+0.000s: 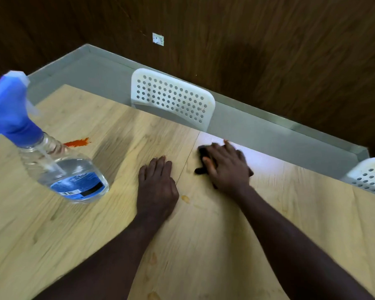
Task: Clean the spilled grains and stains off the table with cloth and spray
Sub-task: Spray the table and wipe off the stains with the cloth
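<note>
My right hand (226,167) presses flat on a dark cloth (202,153) near the far edge of the light wooden table (204,245); only the cloth's edges show around my fingers. My left hand (157,185) lies flat on the table, palm down, fingers together, holding nothing. A clear spray bottle (59,167) with a blue trigger head stands at the left. Behind it is an orange-red stain (79,142). A small tan stain (185,198) lies between my forearms, and fainter marks sit near the front edge. No grains are visible.
A white perforated chair (173,97) stands at the table's far side, and a second one (371,176) at the right. Grey floor and a dark wood-panelled wall with a socket lie beyond.
</note>
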